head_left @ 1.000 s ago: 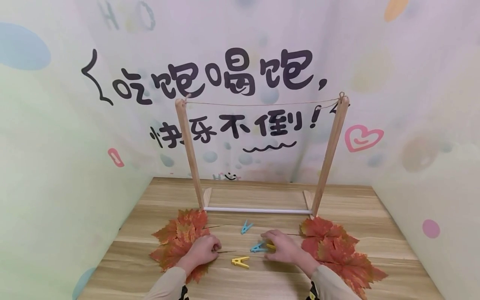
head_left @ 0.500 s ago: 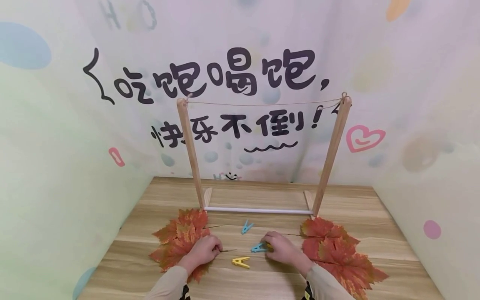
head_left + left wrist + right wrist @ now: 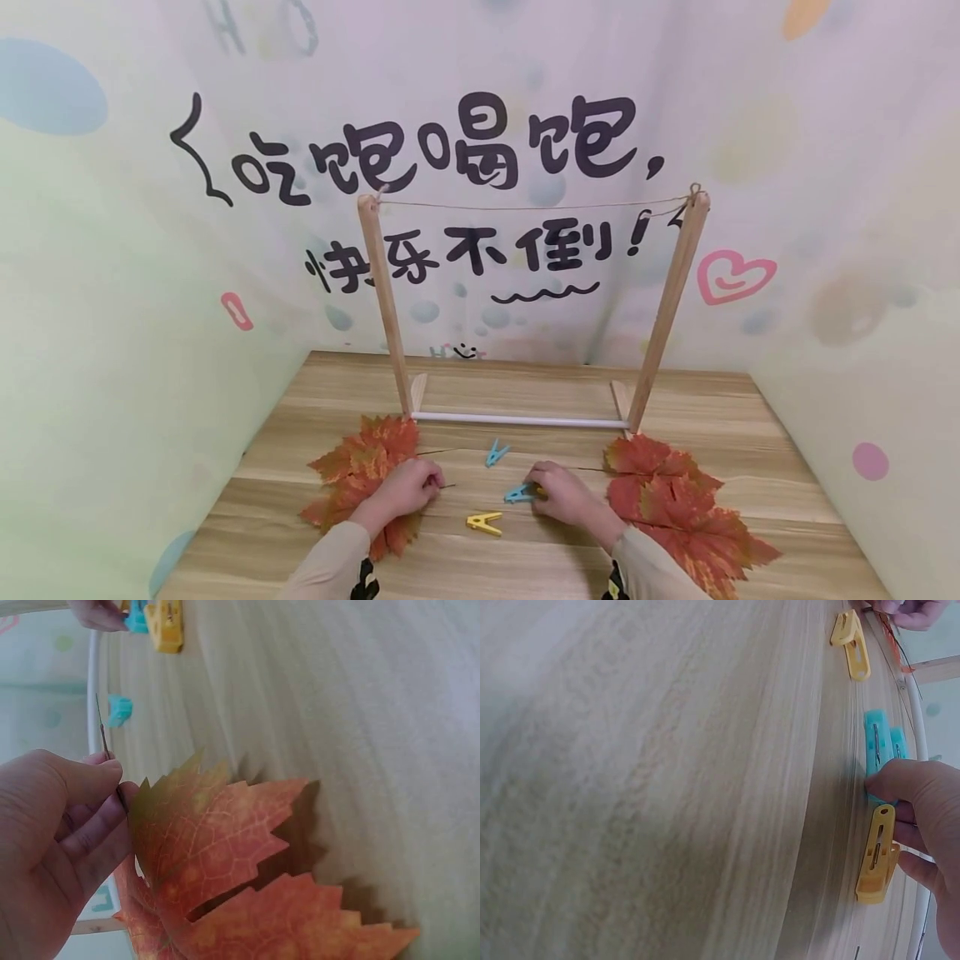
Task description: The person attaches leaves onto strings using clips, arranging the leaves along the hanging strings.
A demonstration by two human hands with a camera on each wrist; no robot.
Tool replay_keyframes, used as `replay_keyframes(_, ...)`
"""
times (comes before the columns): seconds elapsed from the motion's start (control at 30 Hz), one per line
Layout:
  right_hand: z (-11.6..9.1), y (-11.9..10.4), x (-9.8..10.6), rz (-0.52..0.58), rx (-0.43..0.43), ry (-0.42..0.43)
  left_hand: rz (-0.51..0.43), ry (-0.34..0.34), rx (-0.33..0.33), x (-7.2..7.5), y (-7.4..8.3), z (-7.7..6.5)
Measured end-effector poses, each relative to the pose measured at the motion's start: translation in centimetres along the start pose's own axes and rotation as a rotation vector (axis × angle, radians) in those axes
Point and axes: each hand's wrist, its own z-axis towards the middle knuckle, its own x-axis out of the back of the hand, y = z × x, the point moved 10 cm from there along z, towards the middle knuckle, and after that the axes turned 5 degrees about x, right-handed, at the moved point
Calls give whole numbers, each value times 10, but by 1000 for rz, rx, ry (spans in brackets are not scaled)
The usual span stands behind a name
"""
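My left hand (image 3: pixel 408 486) pinches the thin brown stem (image 3: pixel 104 739) of an orange-red artificial maple leaf (image 3: pixel 217 832) between thumb and fingers. In the left wrist view the leaf spreads below the hand and casts a shadow on the table. My right hand (image 3: pixel 564 493) pinches a blue clothespin (image 3: pixel 875 741) at its near end; the fingertips behind it are hidden. A yellow clothespin (image 3: pixel 875 859) lies right beside those fingers, mostly covered by the hand in the head view. Another yellow clothespin (image 3: pixel 483 523) and a second blue clothespin (image 3: pixel 496 453) lie between the hands.
Behind the hands stands a wooden frame (image 3: pixel 671 308) with a white bar (image 3: pixel 517 420) low down and a string (image 3: pixel 525 207) tied across its top. More red leaves lie in a left pile (image 3: pixel 386 437) and a right pile (image 3: pixel 667 492) on the wooden table (image 3: pixel 480 575).
My left hand has moved slightly away from me, taking the leaf stem along. The right hand's fingers have drawn in from a looser spread onto the blue clothespin.
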Motion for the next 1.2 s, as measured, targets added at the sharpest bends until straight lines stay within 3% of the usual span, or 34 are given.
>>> replay_keyframes(0.17,0,-3,2,-25,36,22,0,19,-19,11,5,1)
replay_keyframes(0.43,0,-3,1,-25,15,1,-34,32,-7,31,9,3)
replay_keyframes(0.77,4,-10,8,-92,85,7,-84,82,31,78,17,11)
replay_keyframes(1.0,9,-20,30,-88,134,41,-152,96,106,111,17,22)
replay_keyframes(1.2,10,-29,54,-90,142,49,-167,138,102,140,28,32)
